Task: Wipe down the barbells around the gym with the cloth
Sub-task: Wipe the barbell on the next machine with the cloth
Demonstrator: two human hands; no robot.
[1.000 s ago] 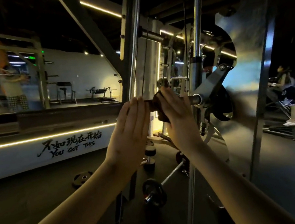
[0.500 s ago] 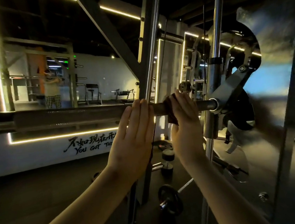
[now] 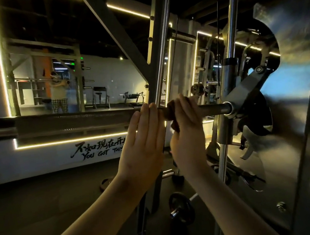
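A steel barbell (image 3: 69, 123) runs horizontally across the view at chest height, fixed in a Smith machine. My right hand (image 3: 187, 132) holds a dark brown cloth (image 3: 170, 108) wrapped round the bar near its right end, fingers over the top. My left hand (image 3: 144, 145) stands flat with straight fingers, its fingertips touching the bar just left of the cloth. Right of the cloth the smooth bar end (image 3: 214, 108) enters the sliding carriage.
Chrome guide rods (image 3: 231, 28) and a slanted frame post (image 3: 115, 33) rise right behind the bar. A small barbell with plates (image 3: 180, 208) lies on the dark floor below. A lit wall mirror (image 3: 59, 88) with a slogan beneath fills the left.
The view has swung a little left and closer. Both hands stay on the bar, the right one with the cloth shifted slightly along it.
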